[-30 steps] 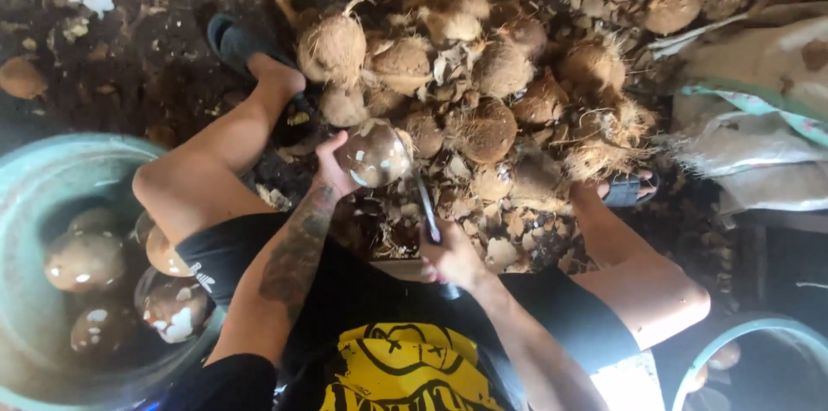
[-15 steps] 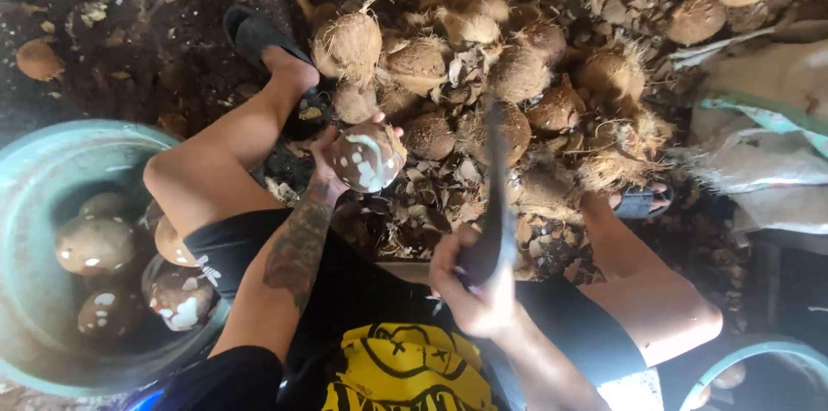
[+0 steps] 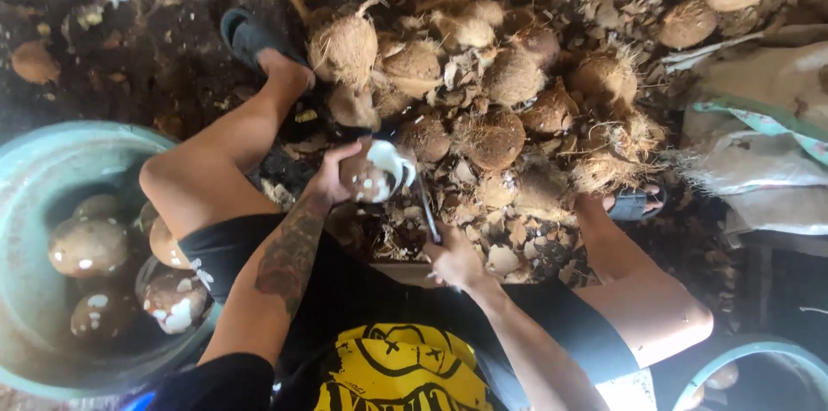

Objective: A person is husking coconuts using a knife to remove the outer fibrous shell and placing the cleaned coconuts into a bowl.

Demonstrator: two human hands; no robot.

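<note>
- Between the person's spread knees, the left hand (image 3: 332, 176) is curled around a partly shelled coconut (image 3: 373, 175), gripping it from the near side with fingers wrapped over the top.
- Just below it, the right hand (image 3: 453, 260) is closed on the handle of a knife (image 3: 426, 211); its dark blade points up at the coconut's right edge and seems to touch it.
- A patch of white flesh shows where brown shell is gone, so the coconut looks hard, round and fairly heavy; wet flesh would likely be slippery, and the rough brown shell gives the surer hold.
- Its curve would let it roll under the blade, so a cupped grip well clear of the edge seems safest.
- Beyond the hands lies a heap of husked coconuts (image 3: 496, 96) among shell chips (image 3: 504, 251), crowding the space in front.
- At the person's left, a teal basin (image 3: 52, 165) holds peeled coconuts (image 3: 86, 247), close beside the thigh.
- Both feet in dark sandals (image 3: 246, 36) flank the heap; pale sacks (image 3: 768, 144) lie at right.
</note>
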